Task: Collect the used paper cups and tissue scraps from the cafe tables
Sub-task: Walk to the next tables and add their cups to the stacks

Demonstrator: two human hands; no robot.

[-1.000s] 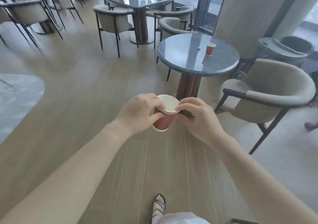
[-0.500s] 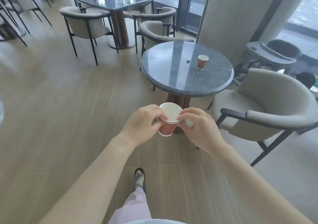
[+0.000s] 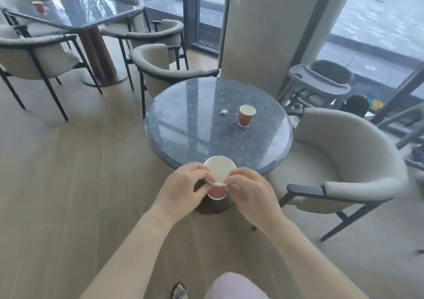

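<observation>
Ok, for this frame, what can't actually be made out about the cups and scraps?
Head view only:
- Stacked cups: the left hand and right hand cover the sides, so the count is unclear.
- White scrap on the round table: too small to tell if it is tissue.
- Far cup: blurred, contents unreadable.
- Cup on table: the inside is indistinct.

A cup (image 3: 246,115) stands on the round table (image 3: 183,138), scrap (image 3: 223,111) left.
</observation>
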